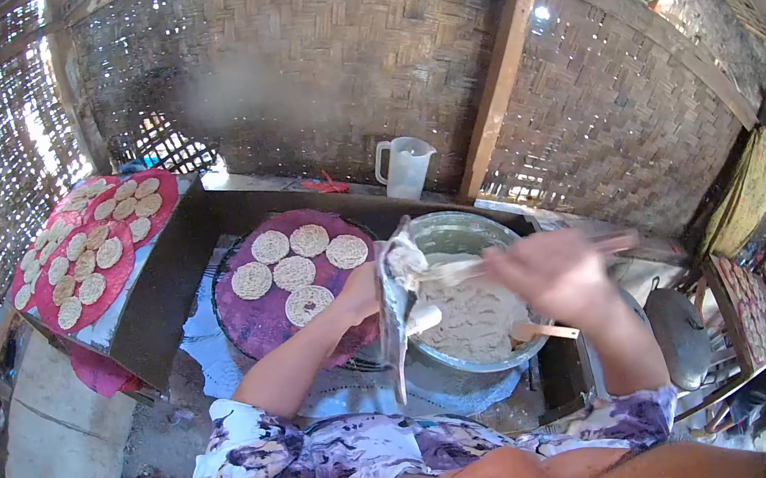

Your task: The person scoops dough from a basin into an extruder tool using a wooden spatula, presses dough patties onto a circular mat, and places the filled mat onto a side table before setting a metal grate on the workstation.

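My left hand [364,293] is closed on a flat, metal-faced tool [394,323], held on edge at the near rim of a metal basin [485,214]. A lump of pale dough [406,260] sits at its upper end, and a short white cylinder [424,320] sticks out from its side. My right hand [551,274], blurred by motion, grips a spatula [619,243] whose far end touches that lump. Thick pale dough [473,320] fills the lower part of the basin. A second wooden-handled utensil [561,331] rests in it.
Left of the basin, several round lacy cakes [294,274] lie on a round purple cloth [250,322]. More cakes cover red cloths [101,311] farther left. A plastic pitcher [408,167] stands behind the basin; a dark pot [678,336] is at the right.
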`<move>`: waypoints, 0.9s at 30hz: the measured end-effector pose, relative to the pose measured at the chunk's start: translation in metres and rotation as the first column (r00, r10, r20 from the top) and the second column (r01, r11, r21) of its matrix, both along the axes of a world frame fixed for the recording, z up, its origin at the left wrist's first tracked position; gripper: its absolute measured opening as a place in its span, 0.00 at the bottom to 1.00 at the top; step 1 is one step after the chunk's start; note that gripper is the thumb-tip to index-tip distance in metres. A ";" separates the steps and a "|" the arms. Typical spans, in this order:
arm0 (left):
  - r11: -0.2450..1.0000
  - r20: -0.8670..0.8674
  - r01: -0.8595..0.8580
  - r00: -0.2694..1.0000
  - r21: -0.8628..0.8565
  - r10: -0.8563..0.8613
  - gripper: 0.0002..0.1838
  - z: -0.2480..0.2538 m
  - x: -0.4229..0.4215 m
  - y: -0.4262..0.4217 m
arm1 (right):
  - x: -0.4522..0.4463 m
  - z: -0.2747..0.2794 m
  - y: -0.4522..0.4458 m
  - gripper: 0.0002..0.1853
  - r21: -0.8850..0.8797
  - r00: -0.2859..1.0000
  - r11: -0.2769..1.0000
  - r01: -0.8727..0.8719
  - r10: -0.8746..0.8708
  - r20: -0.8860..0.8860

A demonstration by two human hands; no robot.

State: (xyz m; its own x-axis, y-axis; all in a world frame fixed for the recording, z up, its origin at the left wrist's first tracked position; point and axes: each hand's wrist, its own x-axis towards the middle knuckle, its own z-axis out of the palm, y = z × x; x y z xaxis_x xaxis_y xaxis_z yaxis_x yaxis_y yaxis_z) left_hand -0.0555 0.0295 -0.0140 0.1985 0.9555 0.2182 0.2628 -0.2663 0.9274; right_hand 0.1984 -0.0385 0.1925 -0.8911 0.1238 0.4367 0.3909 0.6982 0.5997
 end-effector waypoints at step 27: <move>0.962 0.464 0.155 0.885 -0.224 -0.035 0.17 0.007 -0.012 0.001 | 0.033 -0.028 0.036 0.12 -0.273 0.912 0.950 0.149 -0.239 -0.333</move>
State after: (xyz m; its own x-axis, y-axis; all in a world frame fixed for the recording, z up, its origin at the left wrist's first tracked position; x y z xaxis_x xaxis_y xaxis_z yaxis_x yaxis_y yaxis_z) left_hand -0.0673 0.0309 -0.0073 0.2285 0.9714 0.0652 -0.2152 -0.0149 0.9765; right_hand 0.2314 -0.0021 0.1650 -0.6276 0.4180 0.6568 0.6899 0.6896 0.2202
